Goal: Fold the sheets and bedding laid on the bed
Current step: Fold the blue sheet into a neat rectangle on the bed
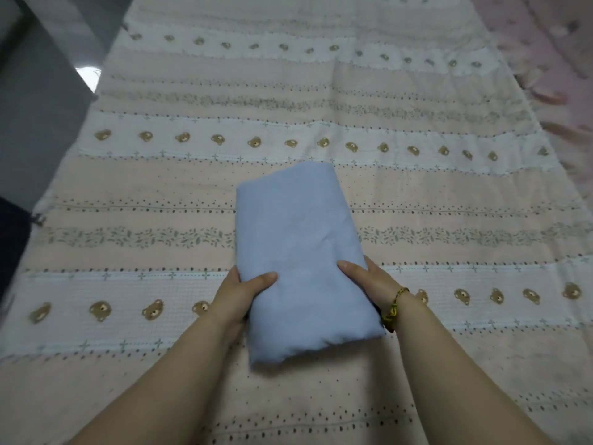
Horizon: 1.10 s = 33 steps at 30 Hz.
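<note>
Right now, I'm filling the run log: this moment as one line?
blue sheet: folded | left hand: grips its left side | right hand: grips its right side | bear-print bedspread: flat underneath

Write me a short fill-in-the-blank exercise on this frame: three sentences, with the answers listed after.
1. The folded sheet gripped by the left hand and the right hand is light ____.
2. The braided bracelet sits on the ____ wrist.
3. The spread bedcover beneath is printed with rows of ____ faces.

Missing words: blue; right; bear.
</note>
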{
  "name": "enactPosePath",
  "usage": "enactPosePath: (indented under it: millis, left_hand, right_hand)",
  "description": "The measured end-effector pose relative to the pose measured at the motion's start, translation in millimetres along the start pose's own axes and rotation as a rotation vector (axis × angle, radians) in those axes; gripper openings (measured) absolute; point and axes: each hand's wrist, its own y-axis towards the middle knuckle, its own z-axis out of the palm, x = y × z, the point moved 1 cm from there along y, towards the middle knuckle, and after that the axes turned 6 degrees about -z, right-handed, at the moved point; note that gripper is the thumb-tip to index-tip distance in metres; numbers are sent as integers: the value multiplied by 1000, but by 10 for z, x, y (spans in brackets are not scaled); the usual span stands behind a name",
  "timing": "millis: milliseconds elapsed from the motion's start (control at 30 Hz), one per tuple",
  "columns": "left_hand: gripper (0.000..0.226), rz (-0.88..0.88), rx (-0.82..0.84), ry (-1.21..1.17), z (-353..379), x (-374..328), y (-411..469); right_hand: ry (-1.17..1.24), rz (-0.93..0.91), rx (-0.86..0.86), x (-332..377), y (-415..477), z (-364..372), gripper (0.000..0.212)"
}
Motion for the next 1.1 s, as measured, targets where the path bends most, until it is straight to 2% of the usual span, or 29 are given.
enactPosePath:
  millis: [100, 233, 367, 433, 500, 567, 733, 800, 933, 1000, 1100]
  left_hand:
    - [50, 49, 3, -10, -58, -209, -234]
    - [68, 127, -19, -35, -346, -560, -675]
    - [65, 218, -69, -143, -728, -832, -1148]
    - [75, 249, -121, -226, -1010, -962, -1406]
    - [58, 253, -159, -295, -1293, -1069, -1613]
    - [35, 235, -155, -348, -1684, -1168, -1868]
    - [27, 199, -240, -462, -3033, -1167, -2515]
    - [26, 216, -304, -493, -3754, -1104, -2780]
    - [17, 230, -359, -483, -4712, -1039, -3171]
    - [18, 237, -415, -488, -5214, -1018, -3375]
    - [39, 254, -483, -536, -5770, -987, -3510]
  right_hand:
    - [65, -111, 24, 135, -132, 102, 64]
    - [29, -245, 108, 544, -282, 420, 109]
    - [-49, -317, 218, 987, -446, 937, 96]
    - [-80, -361, 255, 1198, -576, 1304, 80]
    - [-110, -386, 304, 1333, -709, 1623, 71]
    - [-161, -402, 375, 1434, -840, 2029, 72]
    - [-243, -417, 501, 1432, -1092, 3451, 66]
    - [-260, -379, 523, 1340, -1155, 4191, 66]
    - [-259, -295, 602, 1187, -1172, 5211, 71]
    - [-262, -271, 651, 1128, -1173, 5766, 71]
    - [-294, -261, 731, 1081, -1129, 6390, 82]
